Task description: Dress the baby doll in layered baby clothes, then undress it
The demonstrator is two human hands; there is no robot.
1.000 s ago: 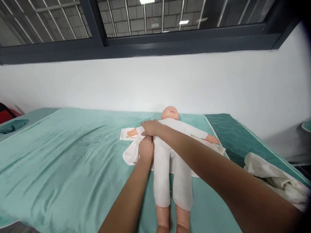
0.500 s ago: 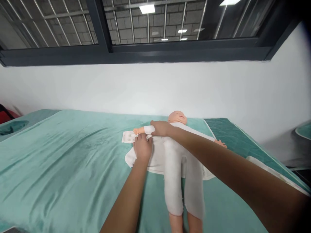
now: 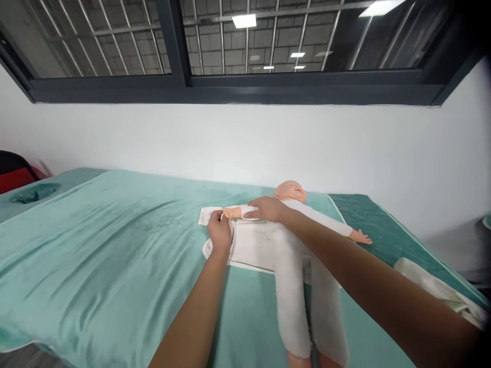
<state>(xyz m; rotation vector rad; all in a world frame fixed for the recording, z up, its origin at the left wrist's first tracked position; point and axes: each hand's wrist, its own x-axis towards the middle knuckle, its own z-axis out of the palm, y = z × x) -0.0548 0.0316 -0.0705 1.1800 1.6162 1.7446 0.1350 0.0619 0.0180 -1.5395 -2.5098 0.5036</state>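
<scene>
A baby doll [image 3: 293, 271] in white lies on its back, head toward the wall. Beneath it a white baby shirt [image 3: 251, 245] is spread out, one sleeve [image 3: 206, 214] stretching left past the doll's hand [image 3: 232, 212]. My right hand [image 3: 267, 208] is closed around the doll's arm on the left side of the view. At that arm's end, my left hand [image 3: 220, 232] pinches the shirt's sleeve beside the doll's fingers; its fingertips are partly hidden. The doll's other arm [image 3: 330, 220] reaches out to the right.
A green sheet [image 3: 115, 245] covers the bed, with a darker green cover [image 3: 356, 207] at the right. Folded white cloth [image 3: 425, 281] lies at the right edge. Behind stands a white wall [image 3: 230, 143] under a barred window; a red and black item [image 3: 17, 174] is far left.
My left hand has gone from lying on the sleeve to pinching it by the doll's hand. My right hand still grips the arm. The view has shifted slightly.
</scene>
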